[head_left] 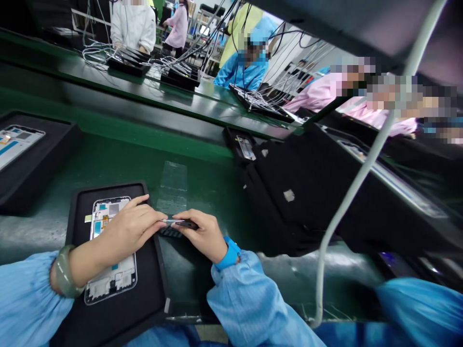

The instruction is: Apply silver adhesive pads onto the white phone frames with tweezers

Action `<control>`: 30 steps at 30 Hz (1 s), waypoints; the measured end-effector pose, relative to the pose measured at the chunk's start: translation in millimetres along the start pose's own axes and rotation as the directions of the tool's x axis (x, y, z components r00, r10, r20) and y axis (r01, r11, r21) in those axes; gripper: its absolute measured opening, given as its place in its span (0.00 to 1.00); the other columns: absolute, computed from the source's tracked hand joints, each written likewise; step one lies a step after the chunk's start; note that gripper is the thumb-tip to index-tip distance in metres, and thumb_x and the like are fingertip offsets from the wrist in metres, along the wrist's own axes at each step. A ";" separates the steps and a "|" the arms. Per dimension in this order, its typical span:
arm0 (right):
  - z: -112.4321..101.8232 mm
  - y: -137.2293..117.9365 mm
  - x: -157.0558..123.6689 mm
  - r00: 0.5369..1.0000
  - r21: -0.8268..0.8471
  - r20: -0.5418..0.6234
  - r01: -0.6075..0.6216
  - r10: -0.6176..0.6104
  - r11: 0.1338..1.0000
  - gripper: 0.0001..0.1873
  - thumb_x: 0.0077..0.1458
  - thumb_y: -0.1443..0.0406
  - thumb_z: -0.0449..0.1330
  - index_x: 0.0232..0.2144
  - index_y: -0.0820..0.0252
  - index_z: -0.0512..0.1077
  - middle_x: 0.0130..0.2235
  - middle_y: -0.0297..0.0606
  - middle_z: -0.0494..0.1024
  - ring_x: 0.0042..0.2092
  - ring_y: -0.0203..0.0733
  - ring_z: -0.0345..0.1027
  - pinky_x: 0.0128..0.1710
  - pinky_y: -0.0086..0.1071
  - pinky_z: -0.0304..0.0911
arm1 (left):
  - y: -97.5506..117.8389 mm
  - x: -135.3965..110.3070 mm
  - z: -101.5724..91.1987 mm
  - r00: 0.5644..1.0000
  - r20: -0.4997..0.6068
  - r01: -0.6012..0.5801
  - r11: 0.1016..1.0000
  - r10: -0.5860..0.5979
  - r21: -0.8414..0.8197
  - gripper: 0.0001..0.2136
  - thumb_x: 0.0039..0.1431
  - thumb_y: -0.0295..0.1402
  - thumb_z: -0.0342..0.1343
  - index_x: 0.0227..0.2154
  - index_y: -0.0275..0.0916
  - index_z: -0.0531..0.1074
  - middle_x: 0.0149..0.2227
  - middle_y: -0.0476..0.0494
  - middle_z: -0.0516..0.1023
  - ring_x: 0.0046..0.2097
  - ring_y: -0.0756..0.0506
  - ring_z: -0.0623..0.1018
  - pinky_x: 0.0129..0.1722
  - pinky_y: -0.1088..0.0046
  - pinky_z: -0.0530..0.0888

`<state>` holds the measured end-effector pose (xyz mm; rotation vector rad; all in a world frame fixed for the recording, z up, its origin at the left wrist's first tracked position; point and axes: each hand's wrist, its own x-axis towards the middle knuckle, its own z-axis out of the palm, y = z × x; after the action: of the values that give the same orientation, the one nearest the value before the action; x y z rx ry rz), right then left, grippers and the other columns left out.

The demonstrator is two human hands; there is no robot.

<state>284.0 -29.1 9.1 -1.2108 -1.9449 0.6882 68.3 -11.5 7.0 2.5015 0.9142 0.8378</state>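
My left hand (pixel 125 230) lies over an opened phone frame (pixel 112 279) that rests in a black tray (pixel 119 308). Its thumb and forefinger pinch toward the tip of a pair of tweezers (pixel 179 222). My right hand (pixel 202 233) is closed round the dark handle of those tweezers, just right of the tray. The tips of both hands meet above the tray's right edge. What sits between the tweezer tips is too small to make out. A jade bangle is on my left wrist and a blue strap on my right wrist.
A green conveyor belt (pixel 119 159) runs across the bench, with a clear film patch (pixel 172 185) on it. Another black tray with a phone frame (pixel 16 142) sits far left. A black fixture (pixel 307 193) and white cable (pixel 347 207) stand right. Other workers sit across.
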 end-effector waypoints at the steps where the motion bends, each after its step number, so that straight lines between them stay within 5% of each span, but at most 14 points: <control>1: -1.6 -1.5 0.3 1.000 0.014 -0.006 -0.001 0.001 1.000 0.06 0.54 0.61 0.64 0.34 0.55 0.78 0.33 0.38 0.81 0.35 0.42 0.76 0.35 0.34 0.69 | 0.4 -0.4 0.2 1.000 -0.002 -0.003 1.000 0.003 -0.008 0.09 0.67 0.32 0.46 0.41 0.41 0.71 0.37 0.52 0.81 0.38 0.52 0.78 0.61 0.56 0.64; 4: -11.1 -4.4 1.4 0.987 0.103 -0.159 0.006 0.011 0.995 0.06 0.56 0.61 0.61 0.33 0.55 0.77 0.36 0.40 0.80 0.40 0.44 0.74 0.40 0.37 0.69 | 2.0 -1.0 0.3 1.000 -0.017 0.002 1.000 -0.002 -0.023 0.08 0.66 0.32 0.47 0.39 0.41 0.72 0.35 0.53 0.80 0.36 0.52 0.78 0.59 0.57 0.66; 8: -22.6 -7.3 3.8 0.880 0.452 -0.406 -0.040 0.245 0.891 0.20 0.62 0.52 0.50 0.29 0.56 0.75 0.40 0.40 0.76 0.33 0.38 0.71 0.35 0.36 0.70 | 3.1 -0.4 0.1 0.998 -0.052 0.025 0.999 -0.027 -0.033 0.09 0.66 0.33 0.46 0.36 0.41 0.71 0.34 0.52 0.80 0.35 0.51 0.78 0.57 0.56 0.68; 12: -16.9 -20.6 5.3 0.844 0.714 -0.231 -0.190 0.483 0.673 0.23 0.55 0.44 0.55 0.30 0.57 0.72 0.24 0.33 0.73 0.23 0.36 0.69 0.21 0.30 0.69 | 3.1 0.6 0.5 0.997 -0.077 0.028 0.999 -0.030 -0.028 0.08 0.66 0.33 0.47 0.36 0.41 0.70 0.34 0.52 0.80 0.36 0.51 0.78 0.56 0.58 0.70; 16: -3.6 -38.9 5.8 0.806 0.748 -0.099 -0.327 0.583 0.578 0.22 0.45 0.48 0.67 0.29 0.59 0.70 0.21 0.32 0.75 0.20 0.36 0.71 0.18 0.27 0.69 | 4.7 0.7 0.9 0.995 -0.100 -0.006 1.000 0.006 0.002 0.06 0.65 0.31 0.48 0.37 0.41 0.71 0.33 0.53 0.79 0.35 0.52 0.78 0.56 0.60 0.70; 22: 4.9 -46.7 8.6 0.756 0.733 -0.073 -0.401 0.650 0.549 0.21 0.45 0.50 0.67 0.24 0.62 0.68 0.18 0.33 0.75 0.16 0.35 0.69 0.14 0.23 0.65 | 9.1 1.0 0.2 0.991 -0.112 -0.074 0.996 0.078 0.045 0.07 0.64 0.28 0.47 0.37 0.40 0.71 0.32 0.51 0.78 0.35 0.51 0.77 0.54 0.60 0.71; 30: 8.5 -43.7 10.0 0.765 0.693 -0.031 -0.448 0.644 0.565 0.20 0.44 0.52 0.67 0.23 0.62 0.68 0.18 0.33 0.75 0.16 0.33 0.69 0.15 0.22 0.64 | 10.9 1.6 0.1 0.988 -0.120 -0.090 0.994 0.097 0.062 0.07 0.64 0.27 0.47 0.37 0.40 0.70 0.31 0.51 0.77 0.36 0.50 0.77 0.53 0.59 0.72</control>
<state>251.7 -38.5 39.9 -1.3481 -0.8902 1.3106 74.4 -18.4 13.1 2.5827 0.8761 1.0190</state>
